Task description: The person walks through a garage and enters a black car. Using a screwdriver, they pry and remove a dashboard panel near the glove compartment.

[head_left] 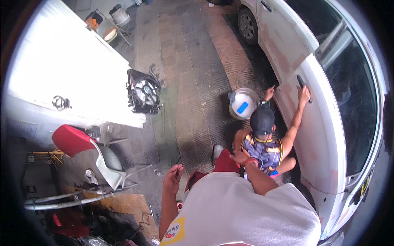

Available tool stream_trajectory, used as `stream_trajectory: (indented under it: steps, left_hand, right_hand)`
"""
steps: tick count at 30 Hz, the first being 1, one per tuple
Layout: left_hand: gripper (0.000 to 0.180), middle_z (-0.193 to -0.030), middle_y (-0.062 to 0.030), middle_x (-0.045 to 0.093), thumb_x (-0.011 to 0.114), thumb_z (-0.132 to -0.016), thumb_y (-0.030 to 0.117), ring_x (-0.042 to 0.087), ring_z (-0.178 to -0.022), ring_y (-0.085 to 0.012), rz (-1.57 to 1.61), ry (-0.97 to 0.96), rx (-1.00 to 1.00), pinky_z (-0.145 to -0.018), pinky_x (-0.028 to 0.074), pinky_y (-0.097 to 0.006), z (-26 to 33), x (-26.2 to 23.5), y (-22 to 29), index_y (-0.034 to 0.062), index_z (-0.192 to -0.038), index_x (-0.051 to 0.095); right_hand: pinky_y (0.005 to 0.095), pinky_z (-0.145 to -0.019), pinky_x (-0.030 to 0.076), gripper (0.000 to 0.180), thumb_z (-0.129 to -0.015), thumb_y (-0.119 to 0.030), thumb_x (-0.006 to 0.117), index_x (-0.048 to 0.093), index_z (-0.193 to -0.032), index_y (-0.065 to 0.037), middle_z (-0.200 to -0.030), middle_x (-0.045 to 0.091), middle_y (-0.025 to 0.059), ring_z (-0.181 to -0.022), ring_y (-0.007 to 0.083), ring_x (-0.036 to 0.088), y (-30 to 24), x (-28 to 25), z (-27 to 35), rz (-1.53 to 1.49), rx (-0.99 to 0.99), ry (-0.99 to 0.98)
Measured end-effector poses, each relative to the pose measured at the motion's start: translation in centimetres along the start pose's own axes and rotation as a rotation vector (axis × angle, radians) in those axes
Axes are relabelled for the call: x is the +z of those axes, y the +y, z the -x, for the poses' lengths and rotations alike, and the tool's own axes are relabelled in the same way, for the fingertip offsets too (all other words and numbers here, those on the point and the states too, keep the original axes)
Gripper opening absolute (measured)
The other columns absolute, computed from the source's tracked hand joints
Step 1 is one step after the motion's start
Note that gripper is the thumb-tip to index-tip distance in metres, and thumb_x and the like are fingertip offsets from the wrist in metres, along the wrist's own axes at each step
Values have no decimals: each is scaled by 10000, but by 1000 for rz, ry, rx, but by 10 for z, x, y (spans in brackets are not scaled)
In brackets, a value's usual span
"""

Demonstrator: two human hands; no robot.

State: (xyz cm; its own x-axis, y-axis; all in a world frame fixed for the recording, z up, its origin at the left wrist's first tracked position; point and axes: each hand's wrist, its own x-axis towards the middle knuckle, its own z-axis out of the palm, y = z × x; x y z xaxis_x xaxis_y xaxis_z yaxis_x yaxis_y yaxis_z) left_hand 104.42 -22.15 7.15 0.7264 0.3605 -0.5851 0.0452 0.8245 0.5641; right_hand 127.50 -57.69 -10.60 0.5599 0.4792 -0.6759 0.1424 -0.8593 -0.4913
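My left hand (172, 179) is raised in front of my left side, its fingers curled inward. Something small and dark seems to sit at the fingertips, too small to name. My right hand (239, 158) rests over my red trouser leg (225, 162), its fingers loosely stretched and nothing seen in them. Just beyond it, a person in a dark cap (263, 121) crouches against a white car (314, 119). One hand of that person (304, 95) is at the black door handle (301, 80); the other (269, 93) is near the lower door edge.
Beside the crouching person stands a bucket (232, 112) of whitish liquid with a blue block (242, 108) in it. A radiator with a fan (144, 91) lies on the tiled floor at left. Nearer are a red-and-grey chair (73, 139) and a metal bar (78, 199).
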Motion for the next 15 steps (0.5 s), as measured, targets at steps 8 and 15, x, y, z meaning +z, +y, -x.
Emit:
stream_trajectory:
  steps: [8, 15]
  left_hand:
    - [325, -1315, -224, 650, 549, -937, 27, 650, -1204, -319, 122, -66, 65, -1075, 519, -397, -161, 97, 131, -43, -1242, 638]
    - [341, -1353, -233, 621, 562, -935, 55, 627, -1241, -310, 160, -316, -101, -1083, 511, -381, -399, 169, 226, -59, -1246, 641]
  right_hand:
    - [443, -1130, 411, 721, -974, -564, 537, 505, -1440, -15, -1434, 559, 237, -1343, 385, 526, -198, -215, -170, -106, -186, 49]
    - [439, -1177, 366, 754, -1004, -577, 465, 488, -1456, 27, -1498, 474, 282, -1393, 417, 462, -19, -258, -319, 197, 64, 146]
